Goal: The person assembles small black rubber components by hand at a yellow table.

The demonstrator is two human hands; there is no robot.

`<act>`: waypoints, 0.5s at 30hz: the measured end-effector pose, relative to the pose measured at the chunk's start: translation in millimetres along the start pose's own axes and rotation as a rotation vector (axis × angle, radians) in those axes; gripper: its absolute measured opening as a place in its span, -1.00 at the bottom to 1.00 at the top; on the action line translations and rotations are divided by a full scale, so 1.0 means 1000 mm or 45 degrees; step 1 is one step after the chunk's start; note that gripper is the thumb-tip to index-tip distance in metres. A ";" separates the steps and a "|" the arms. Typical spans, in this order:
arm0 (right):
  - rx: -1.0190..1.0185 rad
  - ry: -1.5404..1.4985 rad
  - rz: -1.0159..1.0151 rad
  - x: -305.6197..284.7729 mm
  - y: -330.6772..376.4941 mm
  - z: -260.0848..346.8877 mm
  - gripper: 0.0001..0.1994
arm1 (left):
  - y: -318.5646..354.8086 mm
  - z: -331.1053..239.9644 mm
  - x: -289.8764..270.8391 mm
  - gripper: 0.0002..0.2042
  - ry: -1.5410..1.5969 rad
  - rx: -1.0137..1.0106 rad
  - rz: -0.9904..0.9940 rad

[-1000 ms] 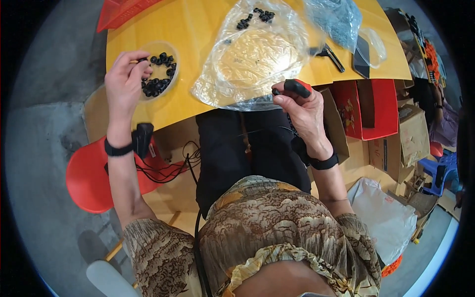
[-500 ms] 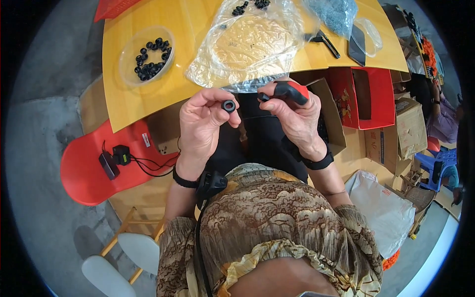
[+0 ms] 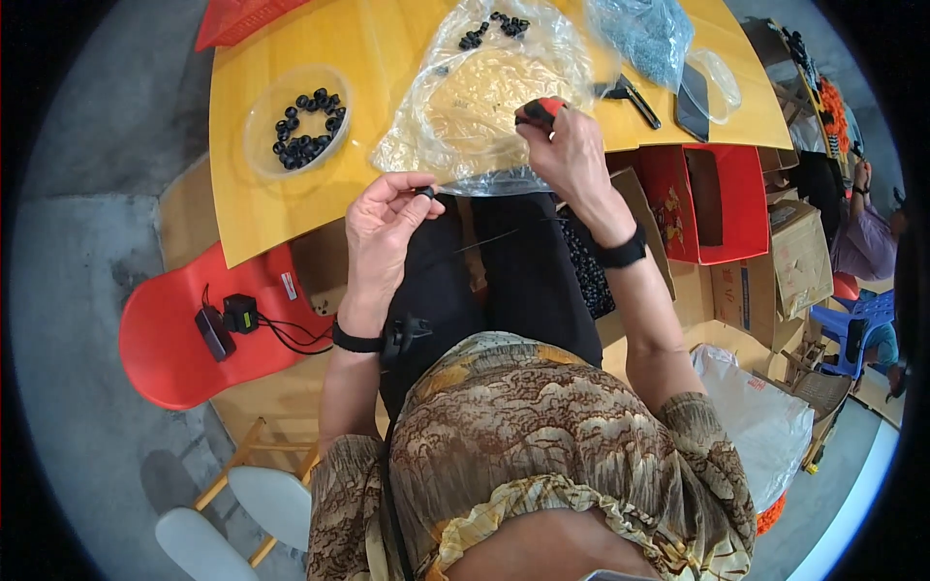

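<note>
My left hand pinches a small black ring between thumb and fingertips, just off the near edge of the yellow table. My right hand grips a red and black tool and rests on a crumpled clear plastic bag on the table. A thin thread runs across my lap between the two hands. A clear round dish with several black rings sits at the table's left. More black rings lie at the far end of the bag.
A red chair to my left carries a small black device with cables. A red box and cardboard cartons stand to my right. A bluish bag, a dark tool and a red basket lie on the table.
My left hand went from the dish to my lap with a black ring. My right hand has now lifted away from it, back onto the plastic bag with the tool.
</note>
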State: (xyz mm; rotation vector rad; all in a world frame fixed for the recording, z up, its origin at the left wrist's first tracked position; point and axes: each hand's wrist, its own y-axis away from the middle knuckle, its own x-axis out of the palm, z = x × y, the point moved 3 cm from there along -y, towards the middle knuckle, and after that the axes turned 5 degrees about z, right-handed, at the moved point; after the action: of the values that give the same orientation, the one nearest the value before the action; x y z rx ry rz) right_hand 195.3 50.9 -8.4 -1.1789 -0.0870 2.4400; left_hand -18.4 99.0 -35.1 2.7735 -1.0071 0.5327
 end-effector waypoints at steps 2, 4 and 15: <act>-0.007 0.240 0.016 0.009 -0.013 -0.018 -0.84 | -0.006 -0.002 -0.006 -0.85 -0.071 0.026 -0.018; -0.038 0.316 0.029 0.010 -0.018 -0.020 -0.84 | -0.013 -0.005 -0.010 -0.86 -0.141 0.052 -0.044; -0.353 0.271 0.133 0.035 -0.053 0.021 -0.89 | -0.045 0.007 -0.008 -0.82 -0.744 0.190 0.030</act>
State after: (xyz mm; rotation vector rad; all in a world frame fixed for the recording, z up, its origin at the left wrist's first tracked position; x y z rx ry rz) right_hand 178.7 115.9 -7.8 -1.5933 -0.3158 2.4298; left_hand 6.9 136.4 -45.3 3.1300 -1.1337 -0.2376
